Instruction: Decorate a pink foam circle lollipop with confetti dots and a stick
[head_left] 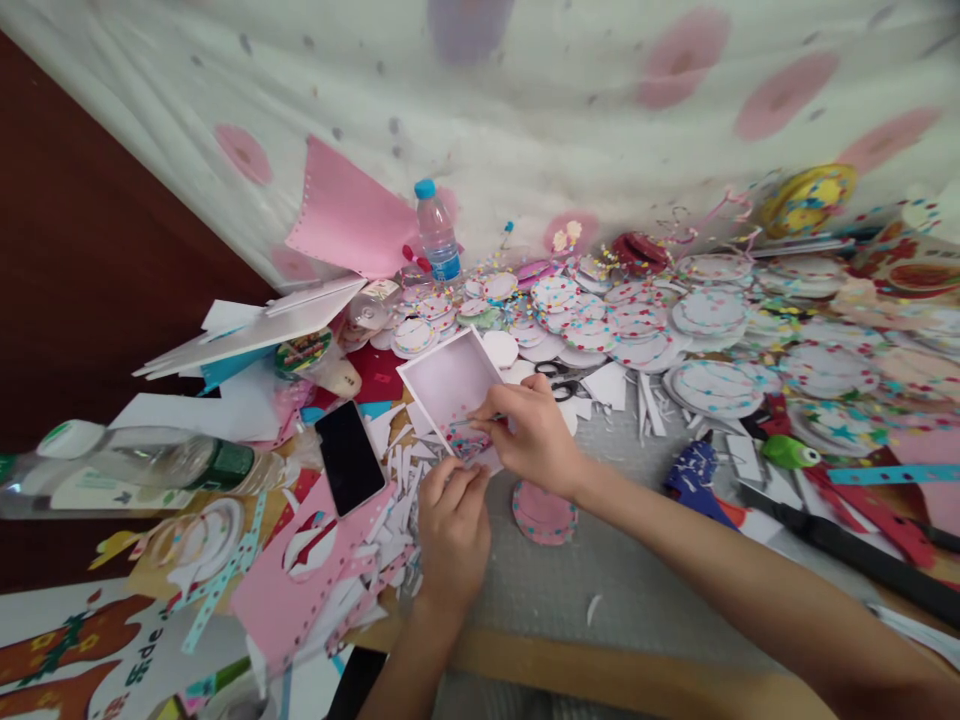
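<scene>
A shallow white box (455, 365) lies tilted on the table, with small pink, red and blue bits (465, 436) gathered at its near end. My right hand (536, 430) reaches over the near right side, its fingers pinched on a thin stick-like tool (480, 423) whose tip is among the bits. The exact kind of tool is too small to tell. At the near edge of the box, my left hand (454, 525) has its fingers closed, seemingly gripping that edge. Just below my right wrist lies a pink paper disc (545, 512) rimmed with coloured dots.
Piles of dotted white paper discs (712, 385) line the back. Black scissors (562, 380) lie behind my right hand. On the left are a phone (350, 457), paper scraps (405, 500) and a large bottle (180, 457). A blue glue gun (697, 480) rests at right; a water bottle (437, 235) stands behind.
</scene>
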